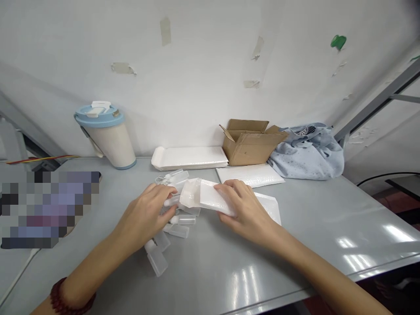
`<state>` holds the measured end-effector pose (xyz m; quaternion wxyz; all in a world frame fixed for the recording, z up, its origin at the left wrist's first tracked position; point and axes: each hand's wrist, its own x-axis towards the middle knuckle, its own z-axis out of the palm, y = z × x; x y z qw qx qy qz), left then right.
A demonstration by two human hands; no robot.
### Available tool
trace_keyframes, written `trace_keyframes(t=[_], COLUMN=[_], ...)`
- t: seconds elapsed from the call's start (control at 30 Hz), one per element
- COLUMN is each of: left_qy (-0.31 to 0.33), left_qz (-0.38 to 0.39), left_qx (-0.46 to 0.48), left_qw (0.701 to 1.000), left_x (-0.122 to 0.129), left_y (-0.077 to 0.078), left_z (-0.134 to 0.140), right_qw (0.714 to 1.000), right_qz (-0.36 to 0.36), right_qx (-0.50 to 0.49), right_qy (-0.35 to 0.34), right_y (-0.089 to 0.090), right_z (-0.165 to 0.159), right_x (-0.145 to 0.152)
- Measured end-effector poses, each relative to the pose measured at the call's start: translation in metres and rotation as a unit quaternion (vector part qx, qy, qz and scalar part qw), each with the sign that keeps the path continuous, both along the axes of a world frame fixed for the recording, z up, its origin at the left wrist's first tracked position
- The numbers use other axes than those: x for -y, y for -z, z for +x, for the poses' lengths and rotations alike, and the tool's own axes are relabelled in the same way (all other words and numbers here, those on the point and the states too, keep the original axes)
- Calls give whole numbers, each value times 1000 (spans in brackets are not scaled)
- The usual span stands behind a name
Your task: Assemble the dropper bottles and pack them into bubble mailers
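Note:
My left hand (149, 210) reaches over a loose pile of small translucent plastic bottles. Its thumb and index finger are apart, curved around one bottle (172, 201); I cannot make out whether they touch it. Other bottles lie below the fingers, among them one bottle (157, 259) closest to me. A white bubble mailer (210, 194) is gripped in my right hand (241, 205), fingers on top and thumb underneath. The mailer's flap end points left, close to my left fingertips. Another white mailer (271, 205) shows partly behind my right hand.
Along the wall stand a cream tumbler with blue lid (113, 140), a stack of white mailers (193, 157), an open cardboard box (252, 148) and a light blue cloth (308, 153). One mailer (252, 175) lies before the box. A blurred-out flat device (49, 205) is at left.

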<state>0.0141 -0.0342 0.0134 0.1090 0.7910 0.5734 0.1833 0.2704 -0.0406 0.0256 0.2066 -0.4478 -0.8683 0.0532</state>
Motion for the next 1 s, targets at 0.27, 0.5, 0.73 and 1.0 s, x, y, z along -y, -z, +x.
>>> trace_keyframes(t=[0.27,0.5,0.73,1.0], left_qy=[-87,-87,-45,26], left_qz=[-76,-86,-102,-87], left_qx=[147,282,235,260], left_qw=[982,952,966,961], left_x=[-6,-4,6,17], left_y=[-11,-22,-17,-17], left_z=[-13,-17,-1,7], right_qw=[1000,1000,999,997], right_qz=[3,-2,-10,-24], right_qx=[-3,-2,-8,-17], right_qy=[18,4,-51,-66], right_y=[1,1,3,4], right_z=[3,4,-4,-5], right_x=[-4,-4,4,7])
